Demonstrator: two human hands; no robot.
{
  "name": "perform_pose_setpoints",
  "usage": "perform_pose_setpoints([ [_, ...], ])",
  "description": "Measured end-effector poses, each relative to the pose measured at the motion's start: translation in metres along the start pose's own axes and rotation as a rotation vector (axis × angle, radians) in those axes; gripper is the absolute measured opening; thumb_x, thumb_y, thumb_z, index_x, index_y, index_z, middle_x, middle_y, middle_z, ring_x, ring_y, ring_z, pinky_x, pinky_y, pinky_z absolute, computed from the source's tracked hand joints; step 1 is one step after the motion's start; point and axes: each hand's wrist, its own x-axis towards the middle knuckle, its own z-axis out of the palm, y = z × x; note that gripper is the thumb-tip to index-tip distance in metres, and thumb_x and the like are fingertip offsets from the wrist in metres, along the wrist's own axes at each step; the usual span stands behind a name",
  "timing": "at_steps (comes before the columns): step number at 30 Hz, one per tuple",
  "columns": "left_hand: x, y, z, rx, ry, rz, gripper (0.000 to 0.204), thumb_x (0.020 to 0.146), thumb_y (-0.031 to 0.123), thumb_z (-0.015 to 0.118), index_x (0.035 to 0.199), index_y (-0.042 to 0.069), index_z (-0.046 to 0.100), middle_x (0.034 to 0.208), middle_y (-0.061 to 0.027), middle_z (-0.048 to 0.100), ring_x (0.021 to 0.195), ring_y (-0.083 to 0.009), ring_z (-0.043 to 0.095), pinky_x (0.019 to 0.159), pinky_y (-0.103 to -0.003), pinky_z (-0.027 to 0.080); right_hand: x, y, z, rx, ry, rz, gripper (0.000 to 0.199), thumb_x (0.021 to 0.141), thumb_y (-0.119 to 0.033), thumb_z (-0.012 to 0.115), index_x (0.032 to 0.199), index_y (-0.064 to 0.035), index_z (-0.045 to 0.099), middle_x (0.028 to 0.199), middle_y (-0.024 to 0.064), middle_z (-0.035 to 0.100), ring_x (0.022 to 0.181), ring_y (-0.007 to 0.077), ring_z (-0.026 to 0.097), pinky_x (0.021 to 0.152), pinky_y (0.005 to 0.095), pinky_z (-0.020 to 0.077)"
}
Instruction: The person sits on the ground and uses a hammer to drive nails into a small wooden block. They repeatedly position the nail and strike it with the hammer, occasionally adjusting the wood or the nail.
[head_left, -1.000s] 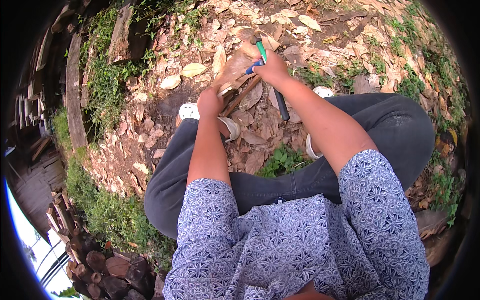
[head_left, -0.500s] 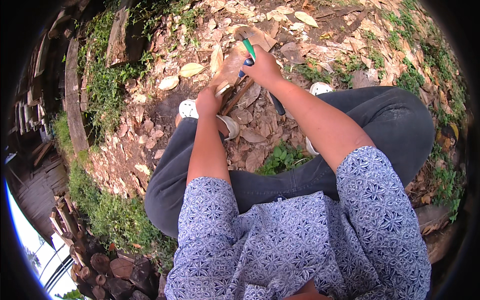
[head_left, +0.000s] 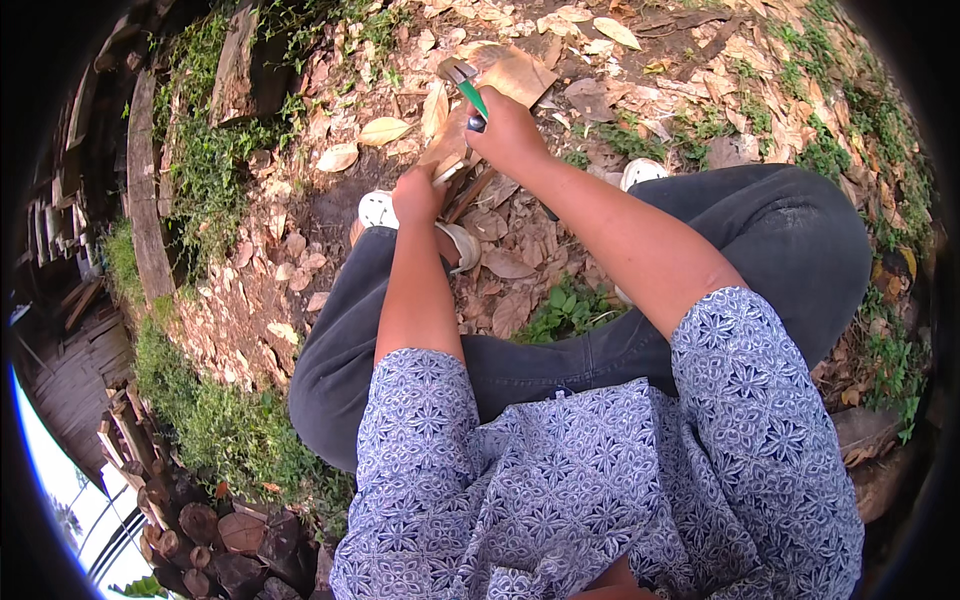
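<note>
My right hand (head_left: pixel 510 130) is closed around a hammer (head_left: pixel 470 92) with a metal head and a green shaft. A dark blue rounded piece (head_left: pixel 476 123) shows by its fingers; what it belongs to I cannot tell. Closer to me, my left hand (head_left: pixel 417 195) is closed on a short pale piece of wood (head_left: pixel 449 172), whose end sticks out past the fingers. Both hands are over a brown wooden board (head_left: pixel 515 75) lying on the leafy ground. The hammer head is above the board's left edge, with the fingertips of both hands largely hidden.
My legs are bent to both sides, with white clogs (head_left: pixel 378 210) near the left hand. A thin wooden strip (head_left: pixel 470 195) lies beside the board. Dry leaves (head_left: pixel 384 131) cover the soil. Old timbers (head_left: pixel 150 190) stand at left, and stacked logs (head_left: pixel 240 535) at lower left.
My right hand has moved left and slightly up with the hammer, whose head has swung left. The hammer's black handle end has gone behind my forearm. My left hand has stayed nearly still.
</note>
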Motion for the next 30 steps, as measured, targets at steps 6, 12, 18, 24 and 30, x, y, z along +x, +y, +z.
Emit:
perform_pose_setpoints([
  [6,-0.001,0.002,-0.001,0.000,0.014,0.014,0.046,0.075,0.031,0.083,0.120,0.022,0.073,0.111,-0.0076,0.073,0.103,-0.0288,0.069,0.088,-0.043,0.055,0.002,0.001,0.008,-0.020,0.016,-0.048,0.030,0.077,-0.011,0.076,0.097,-0.0030,0.057,0.087,0.0179,0.067,0.083,0.0373,0.067,0.074,0.0443,0.0526],
  [12,-0.001,-0.006,0.003,-0.023,0.042,0.043,0.046,0.074,0.033,0.083,0.118,0.024,0.074,0.108,-0.0072,0.073,0.099,-0.0284,0.070,0.086,-0.043,0.055,0.002,0.001,0.014,-0.041,0.058,-0.086,0.031,0.076,-0.012,0.078,0.097,-0.0024,0.057,0.086,0.0180,0.066,0.082,0.0373,0.067,0.073,0.0444,0.0524],
  [18,0.000,-0.004,0.000,-0.021,0.014,0.020,0.044,0.074,0.034,0.083,0.116,0.026,0.074,0.107,-0.0065,0.073,0.098,-0.0283,0.070,0.085,-0.043,0.056,0.004,-0.002,0.014,-0.039,0.031,-0.064,0.030,0.076,-0.012,0.078,0.095,-0.0018,0.058,0.086,0.0176,0.066,0.082,0.0363,0.067,0.074,0.0442,0.0523],
  [24,-0.003,0.002,-0.006,-0.027,-0.009,0.034,0.046,0.077,0.033,0.081,0.121,0.023,0.073,0.106,-0.0109,0.073,0.097,-0.0304,0.071,0.084,-0.043,0.055,0.003,-0.004,0.013,-0.065,0.039,-0.047,0.029,0.077,-0.013,0.077,0.096,-0.0019,0.059,0.087,0.0179,0.067,0.083,0.0361,0.068,0.074,0.0441,0.0524],
  [30,-0.003,-0.001,-0.003,-0.026,0.010,0.034,0.046,0.076,0.033,0.081,0.120,0.022,0.073,0.107,-0.0107,0.073,0.097,-0.0299,0.071,0.084,-0.043,0.055,0.003,-0.005,0.015,-0.068,0.020,-0.024,0.030,0.078,-0.015,0.077,0.098,-0.0023,0.059,0.089,0.0179,0.067,0.084,0.0367,0.068,0.075,0.0449,0.0524],
])
